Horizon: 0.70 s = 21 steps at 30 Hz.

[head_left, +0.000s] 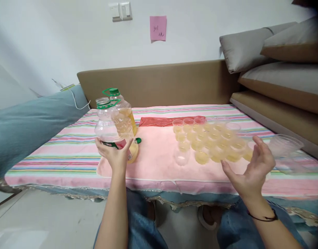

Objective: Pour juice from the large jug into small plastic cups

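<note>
My left hand (113, 152) is wrapped round the lower part of a large clear plastic oil bottle (107, 119). Its mouth is uncapped, a green handle ring circles the neck, and yellow liquid shows low inside. Behind it stands a second bottle (130, 114), capped in green and holding more yellow liquid. A loose green cap (138, 140) lies beside the front bottle. My right hand (252, 169), fingers apart and curved, is at the right front of many clear plastic cups (213, 138) of yellow liquid, somewhat blurred. One front cup (181, 157) looks clear.
Clear plastic cups (284, 145) lie on their side at the right. A red plastic bag (156, 121) stretches behind the pink cloth (153, 152). Grey-brown cushions (283, 79) are stacked at the right; a blue bolster (39, 117) lies left.
</note>
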Motion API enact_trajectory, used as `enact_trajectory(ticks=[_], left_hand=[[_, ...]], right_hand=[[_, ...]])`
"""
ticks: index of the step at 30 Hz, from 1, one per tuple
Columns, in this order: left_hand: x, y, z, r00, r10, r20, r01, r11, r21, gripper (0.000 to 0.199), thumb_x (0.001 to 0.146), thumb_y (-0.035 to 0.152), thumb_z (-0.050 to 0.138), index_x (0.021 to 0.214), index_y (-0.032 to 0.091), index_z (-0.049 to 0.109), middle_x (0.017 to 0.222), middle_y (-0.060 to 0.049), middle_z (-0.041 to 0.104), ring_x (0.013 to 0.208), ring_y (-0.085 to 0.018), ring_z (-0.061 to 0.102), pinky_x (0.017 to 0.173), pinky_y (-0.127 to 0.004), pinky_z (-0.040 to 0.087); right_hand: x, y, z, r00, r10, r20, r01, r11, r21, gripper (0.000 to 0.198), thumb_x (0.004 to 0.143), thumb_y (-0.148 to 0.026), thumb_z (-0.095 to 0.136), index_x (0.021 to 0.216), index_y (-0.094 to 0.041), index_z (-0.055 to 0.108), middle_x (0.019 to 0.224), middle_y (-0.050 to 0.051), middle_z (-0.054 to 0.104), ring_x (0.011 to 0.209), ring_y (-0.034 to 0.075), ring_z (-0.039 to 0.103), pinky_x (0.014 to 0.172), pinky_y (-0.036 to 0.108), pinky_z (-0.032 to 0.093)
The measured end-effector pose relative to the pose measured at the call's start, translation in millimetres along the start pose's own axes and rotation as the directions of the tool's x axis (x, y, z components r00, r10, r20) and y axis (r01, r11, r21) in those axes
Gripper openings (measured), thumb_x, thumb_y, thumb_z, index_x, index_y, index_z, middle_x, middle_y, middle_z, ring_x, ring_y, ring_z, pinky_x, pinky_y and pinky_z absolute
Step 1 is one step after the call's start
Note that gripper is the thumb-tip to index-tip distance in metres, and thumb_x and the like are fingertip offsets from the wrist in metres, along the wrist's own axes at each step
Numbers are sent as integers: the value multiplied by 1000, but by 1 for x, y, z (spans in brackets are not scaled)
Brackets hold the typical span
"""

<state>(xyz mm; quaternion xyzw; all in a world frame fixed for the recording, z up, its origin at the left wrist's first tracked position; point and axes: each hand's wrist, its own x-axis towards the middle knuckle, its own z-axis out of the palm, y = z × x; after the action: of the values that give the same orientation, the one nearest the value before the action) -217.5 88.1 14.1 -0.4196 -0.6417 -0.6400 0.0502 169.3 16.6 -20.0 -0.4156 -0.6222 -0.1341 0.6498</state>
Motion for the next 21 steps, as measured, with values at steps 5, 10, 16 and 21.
enact_trajectory(ticks=[5, 10, 16, 21], left_hand=[[9, -16, 3, 997, -23, 80, 29, 997, -77, 128, 44, 29, 95, 147, 17, 21, 155, -23, 31, 147, -35, 32, 123, -49, 25], [9, -10, -4, 998, -49, 35, 52, 994, -101, 113, 43, 27, 96, 138, 16, 35, 141, -18, 48, 137, -32, 46, 118, -47, 34], [-3, 12, -20, 980, -136, 147, 184, 903, -389, 95, 49, 33, 93, 128, 21, 41, 128, -12, 57, 112, -25, 64, 100, -42, 51], [-22, 37, -23, 942, -100, 321, 275, 780, -562, 82, 54, 54, 88, 120, 20, 53, 117, -11, 65, 108, -27, 66, 99, -42, 52]], right_hand=[[-3, -3, 11, 997, -57, 56, 55, 998, 39, 102, 68, -29, 86, 155, -25, 34, 150, 13, 42, 141, 39, 38, 116, 70, 27], [0, -12, 13, 992, -88, 89, 86, 996, 26, 101, 68, -31, 86, 155, -25, 35, 147, 14, 46, 138, 40, 43, 114, 71, 32], [1, -52, 9, 990, 51, 128, -69, 988, 141, 91, 74, -29, 82, 152, -29, 36, 149, 11, 44, 141, 35, 41, 119, 65, 28], [-9, -90, 8, 937, 267, 223, -320, 915, 246, 76, 85, -27, 75, 150, -35, 37, 153, 6, 40, 145, 28, 37, 122, 59, 27]])
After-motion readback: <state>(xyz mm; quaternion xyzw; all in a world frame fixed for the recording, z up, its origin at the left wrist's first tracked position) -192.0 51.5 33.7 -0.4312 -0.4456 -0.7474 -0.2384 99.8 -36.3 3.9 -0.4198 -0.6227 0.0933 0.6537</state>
